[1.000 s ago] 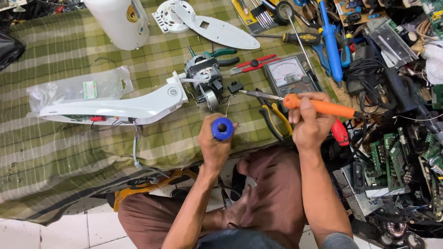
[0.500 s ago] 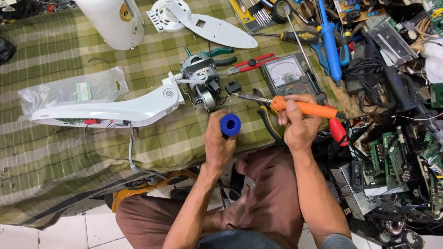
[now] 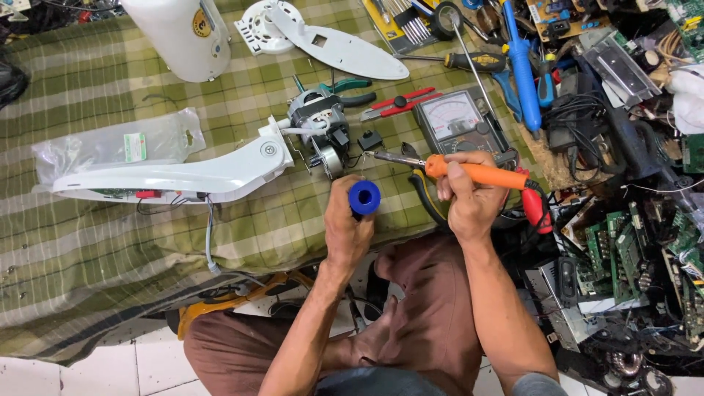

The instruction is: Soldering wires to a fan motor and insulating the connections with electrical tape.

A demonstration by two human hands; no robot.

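At the left edge of the green checked cloth lies a clear plastic bag with a paper label showing inside; what else it holds cannot be made out. Just below it stretches a long white plastic housing, its right end meeting a small electric motor near the middle of the cloth. A white cylinder stands at the far edge.

The left hand is closed around a blue spool, thumb and fingers pinching it upright near the near edge. The right hand is wrapped around the orange handle of a soldering iron, whose tip points left toward the motor's wires. Compared with half a second ago, both hands sit about where they were, the spool a touch closer to the iron.

Behind the iron rest red-handled pliers and a grey meter. Circuit boards crowd the right edge.
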